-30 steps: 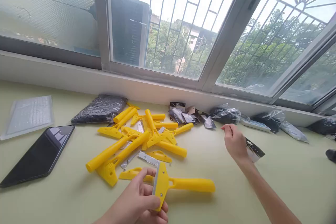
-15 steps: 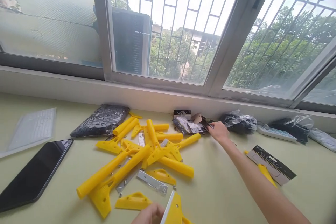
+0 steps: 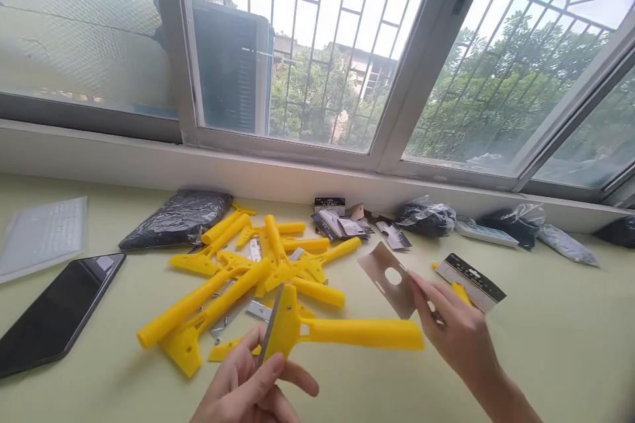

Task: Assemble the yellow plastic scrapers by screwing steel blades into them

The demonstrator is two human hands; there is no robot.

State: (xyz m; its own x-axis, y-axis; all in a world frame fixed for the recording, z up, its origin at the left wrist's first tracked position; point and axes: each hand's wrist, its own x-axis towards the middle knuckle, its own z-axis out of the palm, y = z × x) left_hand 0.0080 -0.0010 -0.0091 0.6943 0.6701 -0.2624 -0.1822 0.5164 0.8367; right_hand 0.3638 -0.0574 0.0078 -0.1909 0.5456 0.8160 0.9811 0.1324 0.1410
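My left hand (image 3: 260, 380) grips a yellow scraper (image 3: 357, 332) by its blade end, the handle pointing right. A metal blade edge shows along the left side of its head. In my right hand (image 3: 454, 324) is a brown cardboard packaging card (image 3: 377, 271) with a round hole, pinched at its right edge just beyond the scraper's handle tip. Behind the held scraper lies a heap of yellow scraper parts (image 3: 233, 304), with handles, heads, metal plates and small screws among them.
Several black-and-white cards (image 3: 337, 223) lie by the window ledge. A carded yellow scraper (image 3: 471, 281) rests at the right. Black plastic bags (image 3: 176, 218) and a pale calculator-like device (image 3: 486, 232) line the back. A dark phone (image 3: 64, 310) and a clear-wrapped sheet (image 3: 44, 234) are at the left.
My right hand has come back from the card pile toward me, carrying a card. My left hand has raised the scraper into fuller view, and the camera has turned slightly right.
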